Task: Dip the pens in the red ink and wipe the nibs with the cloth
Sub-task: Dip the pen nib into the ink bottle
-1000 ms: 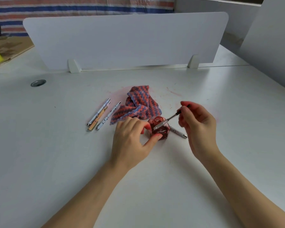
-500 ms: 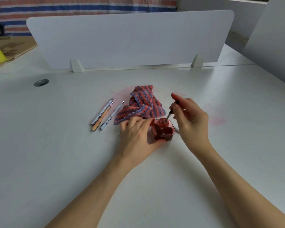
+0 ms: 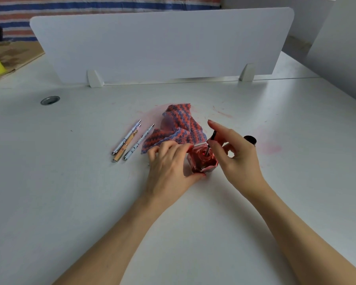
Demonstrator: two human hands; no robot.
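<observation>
Your left hand (image 3: 169, 167) grips the ink bottle (image 3: 201, 160); your right hand (image 3: 234, 153) pinches a pen (image 3: 211, 142) standing nib-down in its mouth.

Right hand (image 3: 237, 155) has tipped the slim silver pen (image 3: 211, 144) from slanted to upright, nib now inside the red glass ink bottle (image 3: 201, 160).

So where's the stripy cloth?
In the head view the striped cloth lies mid-table, just behind the red ink bottle, right of the three pens.
</observation>
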